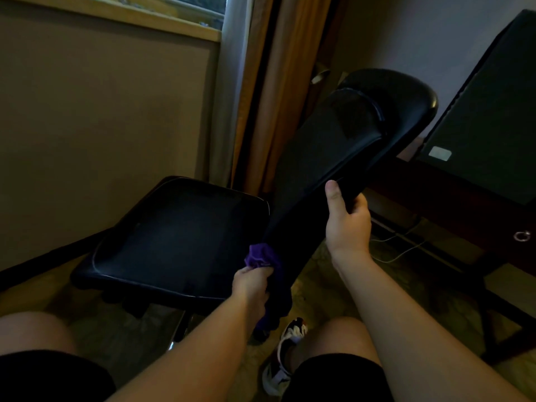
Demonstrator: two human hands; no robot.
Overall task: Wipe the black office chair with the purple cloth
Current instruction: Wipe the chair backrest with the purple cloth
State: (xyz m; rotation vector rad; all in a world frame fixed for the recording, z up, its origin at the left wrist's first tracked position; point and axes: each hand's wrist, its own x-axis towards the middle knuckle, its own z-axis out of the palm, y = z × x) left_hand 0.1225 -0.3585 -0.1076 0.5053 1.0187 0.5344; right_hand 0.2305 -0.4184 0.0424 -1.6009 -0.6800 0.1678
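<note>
I have my left hand (251,281) bunched tight on the crumpled purple cloth (262,256), pressed at the foot of the black padded office chair's backrest (327,158), which runs up-right past my right hand (346,219) gripping its edge.

Your forearms are bare, with no sleeves, watch or rings showing on the left hand (251,281) or the right hand (346,220). You wear black shorts (333,378) that end above bare knees. At 6 o'clock sits your sneaker (285,355), white with black and reddish panels.
</note>
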